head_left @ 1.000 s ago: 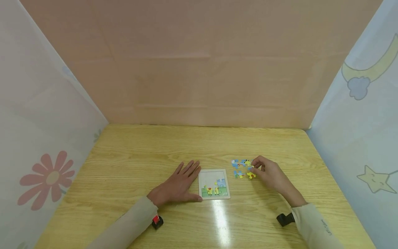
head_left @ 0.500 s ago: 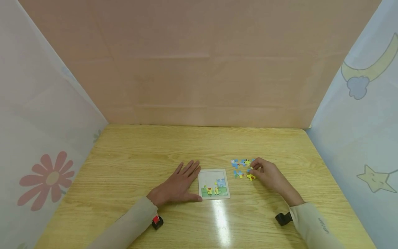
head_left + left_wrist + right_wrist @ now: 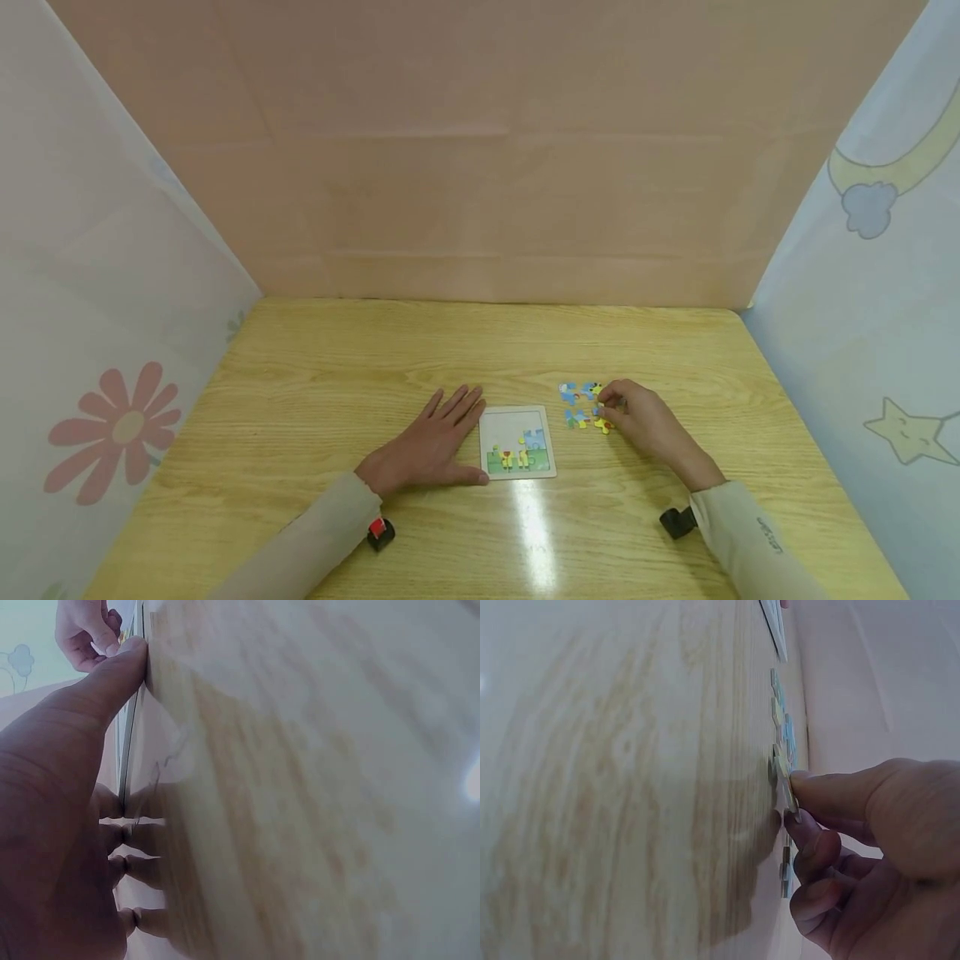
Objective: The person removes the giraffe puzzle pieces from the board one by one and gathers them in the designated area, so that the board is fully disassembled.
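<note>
A square puzzle tray (image 3: pixel 504 427) lies on the table, with green, blue and yellow pieces fitted along its lower and right parts. My left hand (image 3: pixel 429 448) rests flat on the tabletop at its left side, fingers spread, thumb (image 3: pixel 120 671) at the tray's near corner. To the right of the tray, my right hand (image 3: pixel 649 423) pinches a yellow puzzle piece (image 3: pixel 603 427) between thumb and fingertips. That piece (image 3: pixel 783 774) leans with one edge raised off the table in the right wrist view. The hand partly covers the loose pieces around it.
Several loose puzzle pieces (image 3: pixel 577 418) in blue, yellow and green lie between the tray and my right hand. A plain panel (image 3: pixel 495 208) stands behind the wooden table (image 3: pixel 375 350). Patterned sheets (image 3: pixel 892 333) flank both sides.
My right hand has shifted slightly left, its fingertips now over the yellow piece's upper part. My left hand and the tray have stayed in place.
</note>
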Available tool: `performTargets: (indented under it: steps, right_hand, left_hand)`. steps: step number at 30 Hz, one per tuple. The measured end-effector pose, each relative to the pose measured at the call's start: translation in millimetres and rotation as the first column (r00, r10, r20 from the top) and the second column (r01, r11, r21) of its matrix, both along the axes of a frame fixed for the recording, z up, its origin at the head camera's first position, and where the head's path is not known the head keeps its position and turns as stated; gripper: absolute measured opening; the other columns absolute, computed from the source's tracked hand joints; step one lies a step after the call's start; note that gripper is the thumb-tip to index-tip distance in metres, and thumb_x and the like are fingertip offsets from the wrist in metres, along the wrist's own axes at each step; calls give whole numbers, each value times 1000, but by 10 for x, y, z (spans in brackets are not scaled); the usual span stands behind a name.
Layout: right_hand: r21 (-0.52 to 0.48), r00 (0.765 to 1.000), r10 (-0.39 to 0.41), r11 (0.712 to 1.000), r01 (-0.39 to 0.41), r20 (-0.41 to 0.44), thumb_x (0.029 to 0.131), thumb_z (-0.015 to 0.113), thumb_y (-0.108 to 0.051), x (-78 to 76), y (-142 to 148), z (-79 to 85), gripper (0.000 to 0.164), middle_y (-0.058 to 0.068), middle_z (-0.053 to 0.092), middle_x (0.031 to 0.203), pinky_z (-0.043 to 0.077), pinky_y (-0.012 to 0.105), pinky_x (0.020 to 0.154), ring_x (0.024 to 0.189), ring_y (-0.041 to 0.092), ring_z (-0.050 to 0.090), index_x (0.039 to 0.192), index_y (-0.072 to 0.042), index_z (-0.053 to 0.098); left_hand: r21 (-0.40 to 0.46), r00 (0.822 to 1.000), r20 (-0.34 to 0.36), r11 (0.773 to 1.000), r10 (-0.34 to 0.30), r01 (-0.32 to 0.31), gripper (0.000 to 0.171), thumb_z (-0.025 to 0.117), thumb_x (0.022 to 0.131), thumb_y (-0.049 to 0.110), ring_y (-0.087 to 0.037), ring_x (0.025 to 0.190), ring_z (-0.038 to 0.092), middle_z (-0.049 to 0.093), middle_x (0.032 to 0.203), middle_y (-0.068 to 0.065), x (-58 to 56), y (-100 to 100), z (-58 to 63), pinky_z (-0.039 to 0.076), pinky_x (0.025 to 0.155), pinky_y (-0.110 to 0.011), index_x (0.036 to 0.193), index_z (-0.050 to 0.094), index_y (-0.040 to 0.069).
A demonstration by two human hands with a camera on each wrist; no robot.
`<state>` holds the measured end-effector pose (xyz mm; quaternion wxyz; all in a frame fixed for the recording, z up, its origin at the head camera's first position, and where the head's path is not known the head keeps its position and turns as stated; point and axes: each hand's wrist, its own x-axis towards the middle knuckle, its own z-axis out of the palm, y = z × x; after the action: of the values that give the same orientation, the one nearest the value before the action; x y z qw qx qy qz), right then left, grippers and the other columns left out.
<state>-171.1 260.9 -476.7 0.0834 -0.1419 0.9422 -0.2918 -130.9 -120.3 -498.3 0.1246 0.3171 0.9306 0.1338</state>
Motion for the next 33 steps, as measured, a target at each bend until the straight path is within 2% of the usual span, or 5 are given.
performTargets:
  steps: [7,14,22,29,33]
  right_hand:
    - [0,1000,5,1000,-5,-12,101,73,-14,-2,-25,0,12,7,72,102,48,22,65,74,9,58,110,-5,71]
    - [42,999,-3,999,4,-36,101,74,-14,2,-43,-19,11,8,71,108,51,26,73,86,12,61,110,-7,73]
    - [35,999,-8,999,9,-35,102,72,-14,12,-104,22,9,9,71,111,52,30,74,86,15,62,110,-8,73]
    - [2,999,42,999,-42,-23,102,72,-14,51,-259,39,8,3,70,107,51,26,76,89,14,61,110,-11,73]
    - [-4,994,104,995,-104,-26,101,72,-11,94,-387,28,10,1,72,107,54,27,77,92,13,65,111,-9,73]
  left_hand:
    - [-2,1000,2,1000,1,-1,114,56,92,83,-29,170,7,7,183,-7,-2,1,5,9,137,-60,172,19,9]
    - [-5,1000,0,1000,-3,3,114,55,92,83,-29,171,6,6,183,-6,-24,-1,-22,8,137,-60,172,19,10]
    - [-9,1000,7,1000,3,-2,115,55,92,84,-28,171,5,5,183,-5,-31,0,-27,7,138,-59,172,18,10]
    - [-14,1000,8,1000,3,-3,115,54,92,85,-27,171,4,3,183,-4,-23,-4,-35,6,138,-58,172,17,11]
    - [-12,1000,9,1000,4,-4,115,55,92,85,-27,171,4,4,183,-4,-16,-4,-37,7,138,-58,172,17,11]
